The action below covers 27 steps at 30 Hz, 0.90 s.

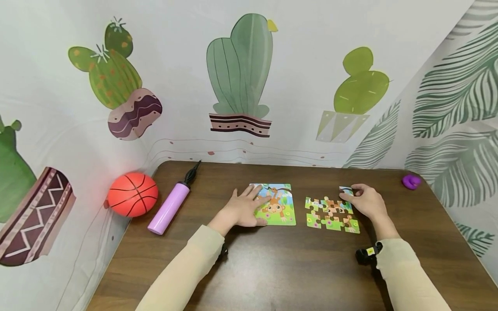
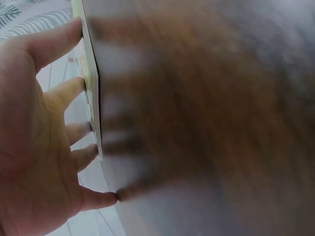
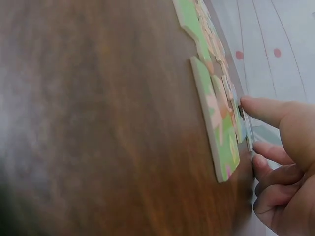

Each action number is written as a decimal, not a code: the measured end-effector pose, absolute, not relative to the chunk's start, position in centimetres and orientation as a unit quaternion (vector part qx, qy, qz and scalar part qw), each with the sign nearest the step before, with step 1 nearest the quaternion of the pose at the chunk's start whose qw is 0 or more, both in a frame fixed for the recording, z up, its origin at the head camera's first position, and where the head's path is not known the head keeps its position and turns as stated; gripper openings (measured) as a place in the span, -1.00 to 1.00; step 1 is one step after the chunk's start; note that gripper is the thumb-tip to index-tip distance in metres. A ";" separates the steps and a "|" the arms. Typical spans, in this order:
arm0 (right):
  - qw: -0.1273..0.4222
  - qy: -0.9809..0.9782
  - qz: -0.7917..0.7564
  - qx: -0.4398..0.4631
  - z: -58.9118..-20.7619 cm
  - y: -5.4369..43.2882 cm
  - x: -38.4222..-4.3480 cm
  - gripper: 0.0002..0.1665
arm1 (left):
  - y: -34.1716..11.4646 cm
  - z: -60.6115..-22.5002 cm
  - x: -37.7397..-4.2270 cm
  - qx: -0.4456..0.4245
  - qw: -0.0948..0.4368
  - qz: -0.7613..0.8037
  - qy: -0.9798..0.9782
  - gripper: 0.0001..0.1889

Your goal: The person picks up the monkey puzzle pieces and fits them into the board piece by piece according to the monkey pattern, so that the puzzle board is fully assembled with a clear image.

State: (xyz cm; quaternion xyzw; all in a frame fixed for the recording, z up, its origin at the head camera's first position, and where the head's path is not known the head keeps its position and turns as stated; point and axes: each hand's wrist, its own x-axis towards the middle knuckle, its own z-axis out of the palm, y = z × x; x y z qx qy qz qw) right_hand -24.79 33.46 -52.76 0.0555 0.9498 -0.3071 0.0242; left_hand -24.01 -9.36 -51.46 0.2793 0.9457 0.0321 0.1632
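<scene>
With fingers spread, my left hand (image 1: 246, 208) rests on a square monkey picture board (image 1: 287, 215) near the middle of the table. The left wrist view shows several straight fingertips on the board and one finger on the wood beside it. To the right lie joined jigsaw puzzle pieces (image 1: 333, 223) showing part of a similar monkey picture. At their upper right corner my right hand (image 1: 369, 202) pinches a puzzle piece (image 1: 344, 190) with blue and a dark branch, between thumb and forefinger. In the right wrist view, its other fingers are curled and the piece shows only edge-on.
A red basketball (image 1: 133, 194) and a pink hand pump (image 1: 170, 208) with a black nozzle lie at the table's left. A purple ring-shaped object (image 1: 411, 181) sits at the far right corner. Behind the brown table (image 1: 280, 268) hangs a cactus-print cloth (image 1: 175, 65).
</scene>
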 end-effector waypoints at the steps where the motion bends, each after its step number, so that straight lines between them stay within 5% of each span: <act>1: 0.027 0.950 -0.307 0.054 -52.7 33.5 -24.8 -0.02 | -9.4 -51.5 -24.0 0.279 0.162 0.031 0.946 -0.06; 18: 0.051 0.940 -0.332 0.058 -51.9 33.5 -24.9 -0.09 | -9.3 -51.4 -24.0 0.260 0.166 0.024 0.951 -0.01; 27: 0.014 0.935 -0.352 0.044 -51.7 33.7 -24.6 -0.47 | -9.3 -51.4 -24.0 0.257 0.171 0.027 0.951 -0.01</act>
